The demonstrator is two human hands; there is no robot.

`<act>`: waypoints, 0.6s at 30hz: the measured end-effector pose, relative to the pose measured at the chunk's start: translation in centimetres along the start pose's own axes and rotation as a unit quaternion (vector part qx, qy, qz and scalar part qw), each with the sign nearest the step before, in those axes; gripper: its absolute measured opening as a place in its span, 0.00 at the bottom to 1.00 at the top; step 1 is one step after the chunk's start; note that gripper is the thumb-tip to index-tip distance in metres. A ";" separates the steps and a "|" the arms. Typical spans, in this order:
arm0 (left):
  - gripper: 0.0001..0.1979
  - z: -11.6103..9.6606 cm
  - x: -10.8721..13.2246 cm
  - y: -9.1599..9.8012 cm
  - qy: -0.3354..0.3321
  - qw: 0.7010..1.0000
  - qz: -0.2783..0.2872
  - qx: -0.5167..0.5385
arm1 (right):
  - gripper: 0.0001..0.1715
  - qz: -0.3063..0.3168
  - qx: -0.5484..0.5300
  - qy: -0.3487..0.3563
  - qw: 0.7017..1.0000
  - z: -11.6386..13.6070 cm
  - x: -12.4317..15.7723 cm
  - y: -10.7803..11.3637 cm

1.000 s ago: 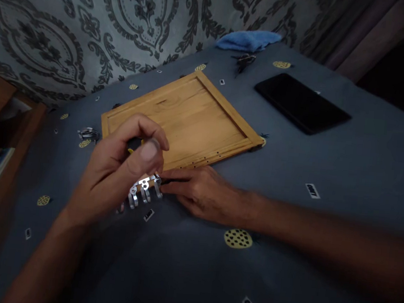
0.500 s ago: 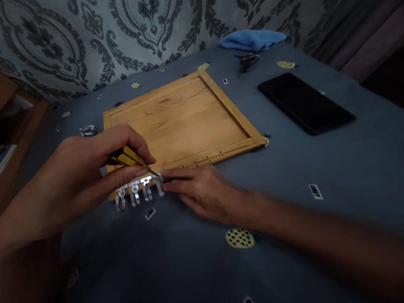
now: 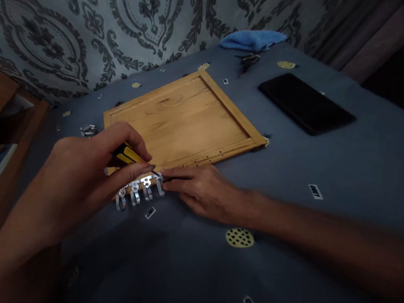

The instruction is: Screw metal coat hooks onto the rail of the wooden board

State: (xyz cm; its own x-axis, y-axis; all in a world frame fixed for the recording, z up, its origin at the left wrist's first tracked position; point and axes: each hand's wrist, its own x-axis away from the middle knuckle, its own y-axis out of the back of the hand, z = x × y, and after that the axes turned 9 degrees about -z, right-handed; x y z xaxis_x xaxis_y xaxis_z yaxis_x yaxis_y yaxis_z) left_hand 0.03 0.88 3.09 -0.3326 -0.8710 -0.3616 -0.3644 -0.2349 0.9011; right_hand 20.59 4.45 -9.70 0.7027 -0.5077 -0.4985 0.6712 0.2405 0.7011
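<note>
gripping the yellow-black screwdriver [image 3: 130, 154] in the left hand [image 3: 78, 173] — thumb and fingers clamped on the handle, tip at one end of the metal hook strip [image 3: 146, 181]. right hand [image 3: 208, 191] has its fingertips at that same end, can't tell if they pinch it. strip sits along the near edge of the wooden board [image 3: 180, 116] — flat black slab [image 3: 306, 104] and blue cloth [image 3: 253, 40] lie beyond the board, well apart

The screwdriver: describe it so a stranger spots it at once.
On the blue-grey cloth lies a framed wooden board. At its near edge, the left hand holds the screwdriver, shaft pointing to a metal hook rail. Its yellow-and-black handle sets it apart from the silvery rail.
</note>
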 end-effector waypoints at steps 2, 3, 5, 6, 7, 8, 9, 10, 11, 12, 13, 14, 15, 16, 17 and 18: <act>0.12 -0.1 0.1 0.0 0.001 1.000 -0.005 -0.009 | 0.19 0.001 0.002 -0.002 1.000 0.0 0.0 0.0; 0.11 -0.2 0.1 0.0 0.002 1.000 -0.005 -0.014 | 0.19 0.001 0.002 -0.003 1.000 0.0 0.0 0.0; 0.11 -0.3 0.1 -0.1 0.004 1.000 -0.009 -0.020 | 0.19 0.003 0.000 -0.005 1.000 0.0 0.0 0.0; 0.11 -0.3 0.2 -0.1 0.006 1.000 -0.012 -0.023 | 0.19 0.004 -0.002 -0.006 1.000 0.0 0.0 0.0; 0.11 -0.4 0.2 -0.1 0.009 1.000 -0.015 -0.025 | 0.19 0.004 -0.003 -0.006 1.000 0.0 0.0 0.0; 0.12 -0.4 0.2 -0.2 0.012 0.999 -0.020 -0.027 | 0.19 0.003 -0.003 -0.006 1.000 -0.1 -0.1 0.0; 0.12 -0.5 0.3 -0.2 0.016 0.999 -0.027 -0.028 | 0.19 0.001 -0.002 -0.005 1.000 -0.1 -0.1 0.0; 0.13 -0.5 0.3 -0.3 0.021 0.999 -0.028 -0.029 | 0.19 0.000 -0.001 -0.004 1.000 -0.1 0.0 0.0; 0.13 -0.5 0.3 -0.3 0.025 0.999 -0.030 -0.029 | 0.19 -0.001 0.000 -0.004 1.000 -0.1 0.0 0.0; 0.14 -0.5 0.3 -0.3 0.029 0.999 -0.031 -0.030 | 0.19 0.000 0.000 -0.004 1.000 -0.1 0.0 0.0; 0.14 -0.5 0.3 -0.4 0.032 0.999 -0.031 -0.031 | 0.19 0.001 -0.001 -0.005 1.000 -0.1 0.0 0.0; 0.14 -0.5 0.3 -0.4 0.036 0.998 -0.031 -0.032 | 0.19 0.002 -0.005 -0.005 1.000 -0.1 0.0 0.0; 0.14 -0.4 0.3 -0.4 0.039 0.998 -0.030 -0.031 | 0.20 0.003 -0.009 -0.006 1.000 -0.1 0.0 0.0; 0.14 -0.4 0.2 -0.4 0.042 0.998 -0.030 -0.028 | 0.20 0.002 -0.012 -0.007 1.000 -0.1 0.1 0.0; 0.14 -0.3 0.2 -0.4 0.046 0.998 -0.026 -0.025 | 0.20 0.001 -0.014 -0.008 1.000 -0.1 0.1 0.0; 0.13 -0.3 0.3 -0.3 0.052 0.998 -0.024 -0.019 | 0.20 -0.001 -0.014 -0.007 1.000 -0.1 0.1 0.0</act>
State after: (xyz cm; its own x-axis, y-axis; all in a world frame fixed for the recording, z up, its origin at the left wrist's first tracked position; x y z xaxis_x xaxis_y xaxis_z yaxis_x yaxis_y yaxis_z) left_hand 0.31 0.62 2.74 -0.2220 -0.8983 -0.3792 -0.3430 -0.2921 0.8928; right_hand 20.65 4.45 -9.77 0.6973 -0.5204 -0.4929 0.6798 0.2618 0.6851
